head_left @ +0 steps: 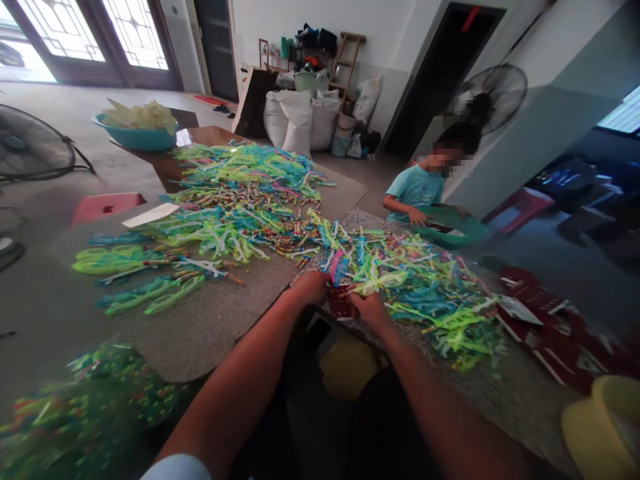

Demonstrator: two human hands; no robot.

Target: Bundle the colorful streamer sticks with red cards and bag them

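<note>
At the near edge of the table, a dark red card with pale marks (pixel 341 305) lies between my two hands. My left hand (pixel 313 288) is closed at the card's upper left edge, its fingertips partly hidden. My right hand (pixel 370 310) pinches the end of a patterned stick with a yellow-green ribbon (pixel 383 283), just over the card's right side. Right beyond my left fingers is a pink and blue ribbon piece (pixel 339 267). Heaps of similar ribboned sticks (pixel 425 267) spread to the right, and a larger pile (pixel 250 167) spreads to the left.
Dark red cards (pixel 550 327) lie at the right, near a yellow bucket (pixel 580 427). A person in a light blue shirt (pixel 415 187) holds a green basin (pixel 450 227) across the table. A blue basin (pixel 135 137) stands far left; a bag of colourful pieces (pixel 100 400) sits lower left.
</note>
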